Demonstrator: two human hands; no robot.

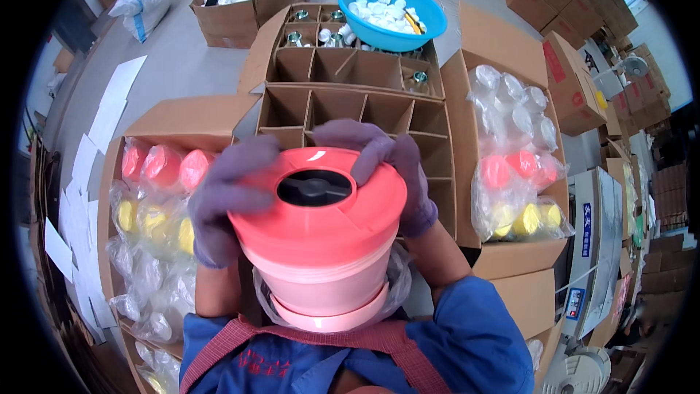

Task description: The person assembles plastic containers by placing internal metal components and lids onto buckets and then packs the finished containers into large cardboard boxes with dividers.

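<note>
Slippage looked like the main risk: both gloved hands gripped a coral-pink lidded container point(321, 241) held close to the chest at the centre of the frame, above a blue-sleeved apron. The left hand point(226, 197) wrapped the lid's left rim, fingers curled around it, while the right hand point(394, 168) lay over the top right edge with fingertips near the dark knob point(313, 188) sunk in the lid's recess. Thin plastic wrap point(397, 284) bunched under the container's base, and that slick film could probably let the container twist or drop if either grip loosened. Below and behind it stood a divided cardboard box point(350, 113), and a fall might knock its partitions askew. Bagged containers point(157, 197) in the box at the left sat near enough to be struck.
</note>
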